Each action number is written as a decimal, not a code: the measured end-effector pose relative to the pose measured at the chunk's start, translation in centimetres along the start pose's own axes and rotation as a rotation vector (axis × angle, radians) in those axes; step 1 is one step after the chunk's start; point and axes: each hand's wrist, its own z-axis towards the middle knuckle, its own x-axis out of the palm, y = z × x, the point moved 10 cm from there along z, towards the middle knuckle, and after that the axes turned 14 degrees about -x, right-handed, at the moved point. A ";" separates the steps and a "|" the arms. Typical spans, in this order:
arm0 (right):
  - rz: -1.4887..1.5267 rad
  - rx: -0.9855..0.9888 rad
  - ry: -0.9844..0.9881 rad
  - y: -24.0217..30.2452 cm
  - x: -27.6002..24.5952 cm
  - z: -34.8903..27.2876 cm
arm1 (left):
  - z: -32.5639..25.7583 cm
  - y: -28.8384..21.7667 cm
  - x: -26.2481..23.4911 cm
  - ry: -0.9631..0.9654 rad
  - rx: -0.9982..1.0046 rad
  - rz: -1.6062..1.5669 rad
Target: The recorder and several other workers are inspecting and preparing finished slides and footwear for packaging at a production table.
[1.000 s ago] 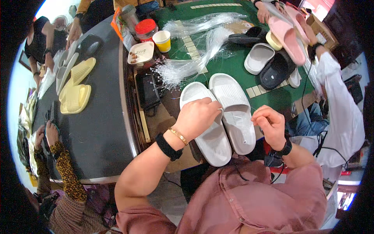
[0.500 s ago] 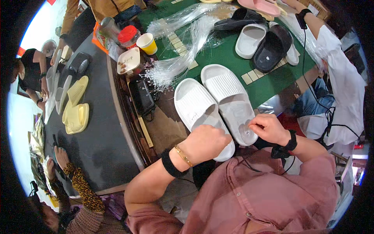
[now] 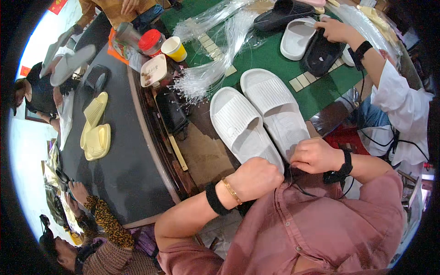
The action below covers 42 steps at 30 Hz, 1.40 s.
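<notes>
A pair of white ribbed slide slippers lies soles down in front of me, the left slipper [image 3: 234, 114] beside the right slipper [image 3: 274, 94]. My left hand [image 3: 257, 179] is closed in a fist at the heel of the left slipper; its fingertips are turned out of sight. Over the heel of the right slipper, my right hand [image 3: 315, 155] is closed with thumb and finger pinched. What either hand holds, if anything, is too small or hidden to name. Just beyond the slippers lies a bundle of clear plastic strands [image 3: 195, 87] with small white ends.
A co-worker's hand [image 3: 333, 30] touches a black slipper [image 3: 318, 55] beside a white one [image 3: 295, 41]. Left of the strands stand a yellow cup [image 3: 174, 49], a red-lidded jar [image 3: 150, 42] and a small dish [image 3: 153, 71]. Yellow slippers [image 3: 97, 137] lie on the dark table [image 3: 133, 183].
My right hand has come down and closer to my left hand, which moved slightly right. A co-worker's hand has reached the black slipper; at far left, grey slippers are now held up.
</notes>
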 end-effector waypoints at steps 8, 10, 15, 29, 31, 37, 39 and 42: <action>-0.093 0.224 -0.015 -3.6 -1.0 0.8 | 0.8 4.0 -1.2 -0.202 -0.193 0.146; -0.124 0.236 -0.119 -4.3 -1.9 1.6 | 0.9 6.3 -1.7 -0.272 -0.351 0.187; -0.144 0.289 -0.202 -5.3 -2.5 2.2 | 0.3 9.0 -2.3 -0.376 -0.559 0.229; -0.181 0.204 -0.390 -4.7 -5.2 2.2 | -2.9 16.1 -8.1 -0.703 -0.797 -0.273; -0.190 0.227 -0.419 -5.7 -6.3 2.3 | -4.0 18.3 -8.3 -0.720 -0.879 -0.216; -0.145 0.418 -0.503 -13.4 -8.6 4.2 | -4.9 22.7 -5.9 -0.499 -1.094 -0.073; -0.226 0.440 -0.441 -15.6 -8.9 5.7 | -5.5 23.9 -5.6 -0.517 -1.177 -0.089; -0.286 0.530 -0.308 -18.0 -9.0 7.0 | -5.7 24.8 -5.4 -0.539 -1.182 -0.123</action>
